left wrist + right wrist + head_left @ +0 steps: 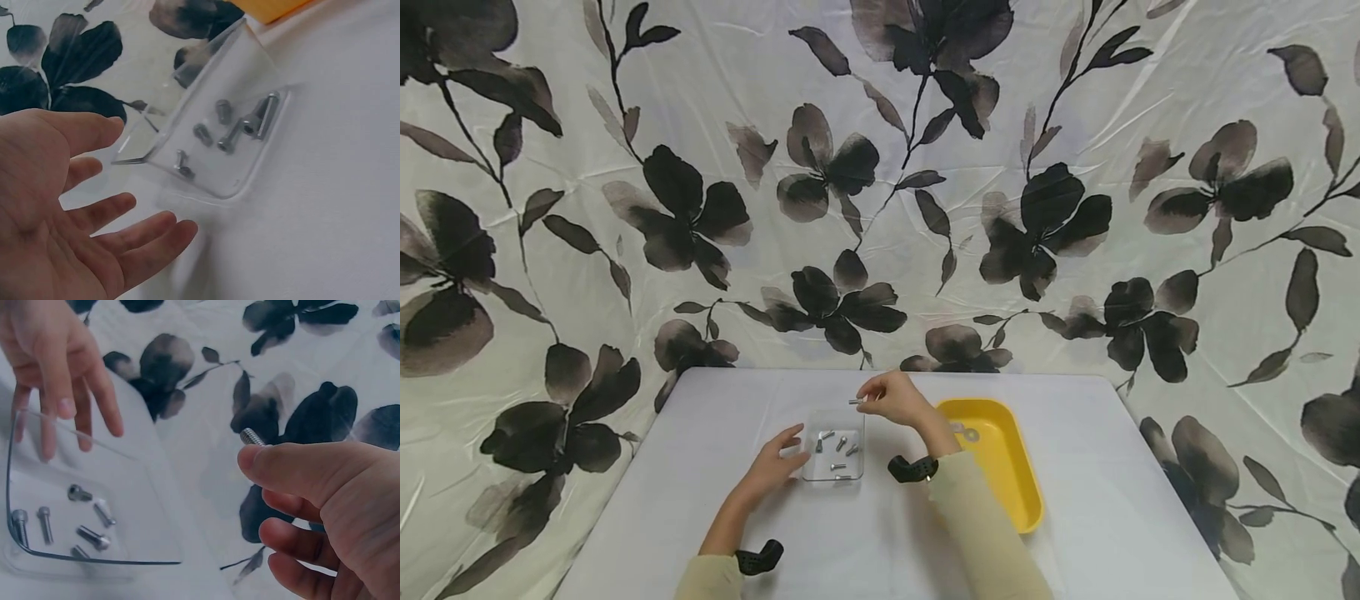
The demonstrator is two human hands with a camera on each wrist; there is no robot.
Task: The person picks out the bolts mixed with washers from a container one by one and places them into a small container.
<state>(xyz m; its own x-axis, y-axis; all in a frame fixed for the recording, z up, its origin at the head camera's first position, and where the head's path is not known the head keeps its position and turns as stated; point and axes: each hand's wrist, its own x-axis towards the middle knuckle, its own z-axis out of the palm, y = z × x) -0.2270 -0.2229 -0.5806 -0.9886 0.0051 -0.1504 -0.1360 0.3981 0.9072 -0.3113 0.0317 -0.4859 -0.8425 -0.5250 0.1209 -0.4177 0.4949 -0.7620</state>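
Note:
A clear plastic box (810,477) stands on the white table with several metal socket-head screws (228,135) lying loose inside it. Above the box's far right corner, my right hand (897,400) pinches one screw (251,437) between thumb and forefinger. Its threaded end sticks out past the fingertips; the rest is hidden by them. My left hand (772,462) is beside the left wall of the box, fingers spread and holding nothing. Whether those fingertips touch the wall, I cannot tell.
To the right, partly under my right forearm, lies a yellow tray (1028,492). Some washers (971,435) rest in it near the left side. Behind the white table (1105,467) hangs a floral cloth (940,250).

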